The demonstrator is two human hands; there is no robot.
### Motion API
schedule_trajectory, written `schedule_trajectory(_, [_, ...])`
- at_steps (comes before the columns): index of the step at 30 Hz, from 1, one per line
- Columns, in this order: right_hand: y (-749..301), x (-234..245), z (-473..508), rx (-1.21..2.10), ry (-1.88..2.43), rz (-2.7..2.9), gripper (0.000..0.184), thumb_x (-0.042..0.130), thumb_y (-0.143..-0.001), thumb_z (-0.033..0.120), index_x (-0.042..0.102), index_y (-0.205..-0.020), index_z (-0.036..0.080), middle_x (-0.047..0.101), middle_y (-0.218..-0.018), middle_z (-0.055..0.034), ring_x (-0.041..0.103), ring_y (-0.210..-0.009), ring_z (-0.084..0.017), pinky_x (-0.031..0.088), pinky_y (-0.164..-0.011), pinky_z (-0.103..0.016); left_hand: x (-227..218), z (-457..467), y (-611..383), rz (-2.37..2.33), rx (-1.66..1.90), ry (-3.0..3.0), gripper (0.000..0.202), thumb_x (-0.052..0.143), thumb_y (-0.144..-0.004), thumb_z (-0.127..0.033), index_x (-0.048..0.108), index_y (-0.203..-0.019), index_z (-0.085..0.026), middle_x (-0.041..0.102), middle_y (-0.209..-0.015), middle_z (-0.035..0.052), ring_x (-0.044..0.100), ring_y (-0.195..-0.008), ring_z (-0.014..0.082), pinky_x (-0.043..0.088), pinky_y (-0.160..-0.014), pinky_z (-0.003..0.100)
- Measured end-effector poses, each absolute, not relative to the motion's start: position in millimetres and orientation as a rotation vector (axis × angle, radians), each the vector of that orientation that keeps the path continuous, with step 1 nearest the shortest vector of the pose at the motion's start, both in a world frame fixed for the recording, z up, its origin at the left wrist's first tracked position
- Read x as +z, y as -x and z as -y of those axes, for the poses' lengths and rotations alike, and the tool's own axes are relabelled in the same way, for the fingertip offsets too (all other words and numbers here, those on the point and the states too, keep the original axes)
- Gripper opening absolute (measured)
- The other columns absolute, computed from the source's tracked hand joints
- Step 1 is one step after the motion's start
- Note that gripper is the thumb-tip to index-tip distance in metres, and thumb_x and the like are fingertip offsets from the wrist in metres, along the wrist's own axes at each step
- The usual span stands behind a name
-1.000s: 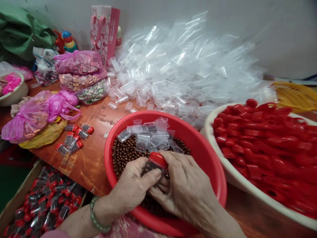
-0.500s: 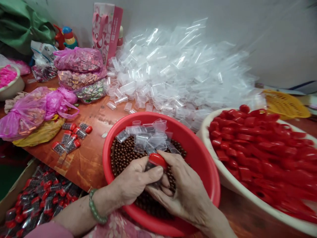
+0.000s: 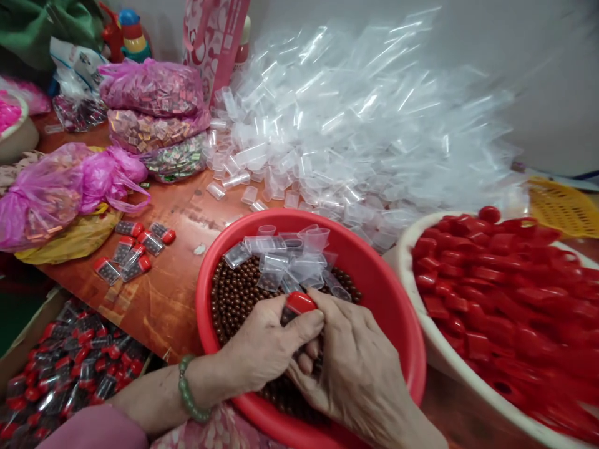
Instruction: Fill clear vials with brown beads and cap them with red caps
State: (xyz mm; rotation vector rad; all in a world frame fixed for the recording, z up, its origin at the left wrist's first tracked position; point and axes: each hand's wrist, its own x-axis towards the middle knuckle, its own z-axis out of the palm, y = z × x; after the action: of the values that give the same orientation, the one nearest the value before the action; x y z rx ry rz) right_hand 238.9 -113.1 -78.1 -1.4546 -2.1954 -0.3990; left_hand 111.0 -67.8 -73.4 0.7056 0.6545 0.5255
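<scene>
From my remote feed, the red-capped clear container sits between both hands, above the brown beads in the basin; most of its body is hidden by the fingers. I judge it light, with a thin, fairly stiff plastic wall that could flex or crack under a hard squeeze. The glossy cap looks smooth enough to slip, so I'd take hold of the body by its sides, just below the cap.

The left hand pinches it, thumb laid across the front. The right hand wraps the other side, its index finger against the cap and the other fingers curled underneath; I can't tell exactly where those press.

Below are the small round brown beads, which I expect to roll freely, and loose clear plastic sleeves lying on them, all inside a red basin. Just right of it, a white tub is heaped with red plastic pieces.

The reddish-brown tabletop looks smooth and glossy. Red-capped containers lie left of the basin, with more in a box lower down. Tied pink bags stand behind them, and a large pile of clear sleeves leans toward the grey wall.
</scene>
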Motion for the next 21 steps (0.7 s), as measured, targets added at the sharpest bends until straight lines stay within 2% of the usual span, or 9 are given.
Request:
schedule_trajectory(7, [-241,-67,112,-0.503,1.413,2.167,0.046,0.039,-0.092,0.046,0.050,-0.109,0.005,0.056,-0.079,-0.0122,0.054,-0.068,-0.023,0.047,-0.059,-0.034,-61,69,-109,-0.643,0.457,-0.823,0.040,0.064,-0.080,-0.052,0.049,-0.078,-0.015,0.048,-0.059,-0.0064,0.044,-0.046,0.0038,0.037,-0.045,0.016])
schedule_trajectory(11, [-241,-69,110,-0.443,1.348,2.099,0.042,0.041,-0.092,0.045,0.048,-0.109,0.008,0.055,-0.079,-0.0101,0.053,-0.066,-0.022,0.046,-0.056,-0.033,-60,73,-110,-0.670,0.520,-0.902,0.032,0.062,-0.083,-0.045,0.049,-0.078,-0.016,0.049,-0.058,-0.0058,0.044,-0.047,0.0044,0.037,-0.046,0.016])
schedule_trajectory(14, [-240,-71,109,-0.389,1.337,2.042,0.041,0.047,-0.090,0.043,0.046,-0.115,0.010,0.055,-0.082,-0.0090,0.055,-0.067,-0.021,0.046,-0.055,-0.032,-62,71,-110,-0.680,0.482,-0.905,0.046,0.062,-0.079,-0.060,0.049,-0.079,-0.016,0.050,-0.058,-0.0051,0.045,-0.047,0.0054,0.038,-0.046,0.017])
schedule_trajectory(17, [-240,-72,108,-0.234,1.424,2.016,0.044,0.054,-0.086,0.043,0.046,-0.116,0.011,0.056,-0.084,-0.0089,0.057,-0.069,-0.021,0.048,-0.054,-0.031,-65,65,-111,-0.590,0.463,-0.800,0.066,0.047,-0.074,-0.080,0.051,-0.074,-0.014,0.051,-0.056,-0.0027,0.046,-0.045,0.0059,0.039,-0.047,0.018])
schedule_trajectory(19, [-241,-73,108,-0.092,1.480,1.974,0.047,0.058,-0.084,0.043,0.046,-0.118,0.013,0.057,-0.086,-0.0087,0.059,-0.071,-0.021,0.050,-0.055,-0.031,-68,61,-112,-0.556,0.483,-0.739,0.071,0.041,-0.076,-0.082,0.053,-0.067,-0.012,0.051,-0.055,-0.0006,0.047,-0.045,0.0060,0.039,-0.047,0.018])
schedule_trajectory(21, [-242,-74,108,0.003,1.481,1.939,0.053,0.061,-0.083,0.045,0.044,-0.123,0.014,0.059,-0.092,-0.0101,0.061,-0.077,-0.022,0.052,-0.059,-0.032,-71,58,-113,-0.551,0.485,-0.675,0.067,0.048,-0.076,-0.078,0.054,-0.066,-0.012,0.053,-0.057,0.0000,0.047,-0.045,0.0060,0.039,-0.046,0.018])
